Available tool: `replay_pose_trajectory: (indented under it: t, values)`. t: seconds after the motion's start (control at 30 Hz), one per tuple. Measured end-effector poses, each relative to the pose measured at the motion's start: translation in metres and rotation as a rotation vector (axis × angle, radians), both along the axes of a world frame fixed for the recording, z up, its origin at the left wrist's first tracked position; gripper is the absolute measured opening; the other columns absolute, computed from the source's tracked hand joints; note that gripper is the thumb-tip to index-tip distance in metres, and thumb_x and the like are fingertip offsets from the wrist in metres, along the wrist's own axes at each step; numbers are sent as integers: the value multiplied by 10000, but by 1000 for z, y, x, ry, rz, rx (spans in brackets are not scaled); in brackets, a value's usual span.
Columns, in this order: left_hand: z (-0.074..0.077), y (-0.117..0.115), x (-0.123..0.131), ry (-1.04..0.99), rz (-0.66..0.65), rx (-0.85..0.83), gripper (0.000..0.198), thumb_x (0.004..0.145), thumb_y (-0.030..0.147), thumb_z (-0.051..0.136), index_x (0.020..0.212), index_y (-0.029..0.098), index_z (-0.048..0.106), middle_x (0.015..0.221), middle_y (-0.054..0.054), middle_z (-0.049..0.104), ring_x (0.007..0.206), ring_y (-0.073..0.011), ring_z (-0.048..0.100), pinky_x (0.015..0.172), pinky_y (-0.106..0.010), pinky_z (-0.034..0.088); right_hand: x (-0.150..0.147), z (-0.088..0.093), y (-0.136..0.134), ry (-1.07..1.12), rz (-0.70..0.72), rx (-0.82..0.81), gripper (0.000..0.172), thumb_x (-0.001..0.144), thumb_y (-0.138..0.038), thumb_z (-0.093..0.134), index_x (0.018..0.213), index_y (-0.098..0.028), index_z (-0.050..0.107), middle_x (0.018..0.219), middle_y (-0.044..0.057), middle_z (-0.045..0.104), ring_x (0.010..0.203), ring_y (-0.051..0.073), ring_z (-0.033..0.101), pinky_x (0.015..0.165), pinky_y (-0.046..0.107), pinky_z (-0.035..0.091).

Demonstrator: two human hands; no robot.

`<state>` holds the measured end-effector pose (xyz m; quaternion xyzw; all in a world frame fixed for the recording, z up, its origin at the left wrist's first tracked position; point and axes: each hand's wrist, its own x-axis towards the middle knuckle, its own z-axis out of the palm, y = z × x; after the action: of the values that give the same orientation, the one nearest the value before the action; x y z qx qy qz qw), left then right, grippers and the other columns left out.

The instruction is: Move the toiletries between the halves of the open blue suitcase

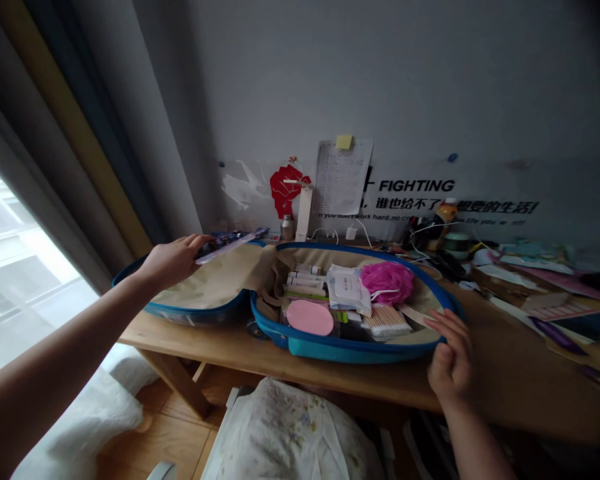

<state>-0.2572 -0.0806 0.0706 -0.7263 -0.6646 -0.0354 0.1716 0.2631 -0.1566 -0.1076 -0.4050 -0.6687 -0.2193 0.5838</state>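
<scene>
Right hand [451,355] resting, fingers spread, on rim of open blue suitcase [340,351]; left hand [173,261] curling over its lid [205,285], hold unclear.

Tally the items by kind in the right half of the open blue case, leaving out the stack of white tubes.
Pink bath pouf: 1
Round pink disc: 1
White wipes packet: 1
Cotton swab pack: 1
Total: 4
</scene>
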Motion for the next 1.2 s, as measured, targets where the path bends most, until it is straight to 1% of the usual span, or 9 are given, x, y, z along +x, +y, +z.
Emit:
replay_pose_trajectory:
  t: [0.1, 0.17, 0.3, 0.47, 0.6, 0.83, 1.0, 1.13, 1.2]
  values:
    - [9, -8, 26, -7, -217, 3, 644, 891, 182, 460, 1525, 277, 404, 1492, -66, 525, 1324, -307, 531, 1020, -395, 502, 0, 0, 1, 30, 0, -6, 422, 1021, -449, 335, 1105, -191, 658, 1126, 147, 684, 1241, 313, 597, 1022, 572, 483]
    - [9, -7, 46, 8, -396, -46, 630, 909, 130, 420, 1517, 293, 414, 1495, -46, 523, 1335, -262, 519, 1066, -366, 470, 0, -1, 1, 45, -4, -23, 442, 1018, -476, 333, 1096, -190, 660, 1128, 149, 682, 1242, 317, 597, 1023, 576, 479]
    - [-4, 7, 87, 68, -683, -134, 510, 979, 161, 412, 1460, 316, 478, 1495, -43, 521, 1308, -228, 538, 1029, -336, 482, -1, -1, 0, 47, -5, -34, 443, 1019, -478, 334, 1093, -188, 662, 1137, 151, 679, 1243, 309, 594, 1029, 565, 475]
    - [-25, 22, 124, 108, -878, -195, 531, 989, 95, 368, 1462, 315, 466, 1466, -58, 543, 1306, -201, 536, 991, -302, 479, -1, 0, 0, 9, 12, 2, 394, 1027, -403, 341, 1146, -190, 651, 1175, 148, 674, 1265, 306, 580, 1026, 569, 477]
    - [-34, 29, 132, 107, -914, -252, 554, 984, 78, 368, 1469, 334, 445, 1471, -46, 541, 1331, -196, 508, 964, -292, 474, -1, 0, 0, 7, 10, 5, 399, 1026, -410, 340, 1136, -189, 654, 1164, 144, 676, 1250, 302, 587, 1023, 570, 478]
    - [-38, 39, 136, 81, -907, -312, 553, 974, 95, 382, 1456, 355, 460, 1493, -23, 523, 1326, -197, 505, 955, -297, 472, -1, 1, 0, 2, 9, 10, 393, 1025, -395, 344, 1145, -188, 656, 1167, 150, 680, 1252, 307, 591, 1025, 572, 483]
    - [-39, 40, 141, 91, -896, -347, 565, 960, 98, 404, 1454, 364, 469, 1466, -13, 547, 1304, -203, 532, 916, -288, 487, -1, 0, 0, 16, 10, 0, 404, 1023, -415, 343, 1137, -187, 657, 1165, 152, 679, 1255, 314, 589, 1025, 587, 481]
    - [-38, 39, 142, 110, -865, -404, 522, 971, 115, 398, 1439, 328, 494, 1436, -21, 581, 1256, -210, 580, 927, -293, 492, -1, 1, -1, -11, 4, 14, 393, 1026, -381, 336, 1167, -188, 648, 1179, 149, 679, 1256, 312, 589, 1026, 577, 482]
    - [-39, 38, 142, 113, -839, -438, 548, 943, 91, 428, 1439, 314, 495, 1400, -24, 609, 1216, -200, 609, 931, -281, 493, -2, 2, -1, -13, 7, 14, 391, 1026, -380, 336, 1173, -190, 645, 1182, 150, 675, 1259, 312, 585, 1022, 572, 484]
